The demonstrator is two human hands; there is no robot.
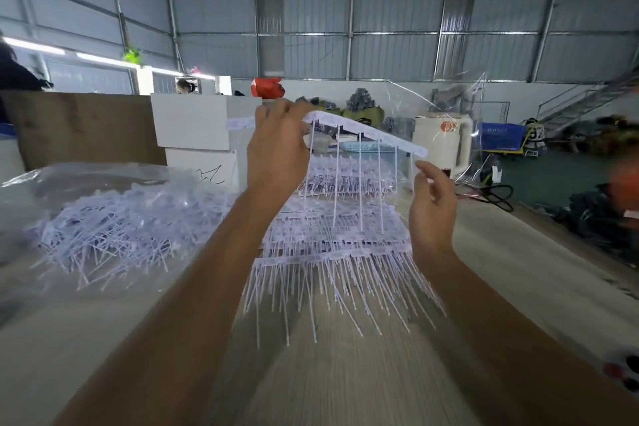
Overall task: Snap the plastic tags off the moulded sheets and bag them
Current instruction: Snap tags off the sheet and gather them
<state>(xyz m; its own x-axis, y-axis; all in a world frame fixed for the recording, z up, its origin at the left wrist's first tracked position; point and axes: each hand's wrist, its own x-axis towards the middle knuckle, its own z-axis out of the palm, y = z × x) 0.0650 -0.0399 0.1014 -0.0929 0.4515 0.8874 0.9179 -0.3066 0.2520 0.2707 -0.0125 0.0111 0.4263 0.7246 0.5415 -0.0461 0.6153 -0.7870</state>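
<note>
We read no text: print on tags (332, 245) too blurred, red mark on cream kettle (446, 135) illegible, black scrawl on white box (207, 162) unreadable.

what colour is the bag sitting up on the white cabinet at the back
Red, seen in the head view, the only one, behind the raised left hand.

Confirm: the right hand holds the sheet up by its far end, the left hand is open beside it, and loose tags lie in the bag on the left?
Hands swapped. In the head view the left hand holds the sheet; the right hand is open beside it. The bag is correct.
</note>
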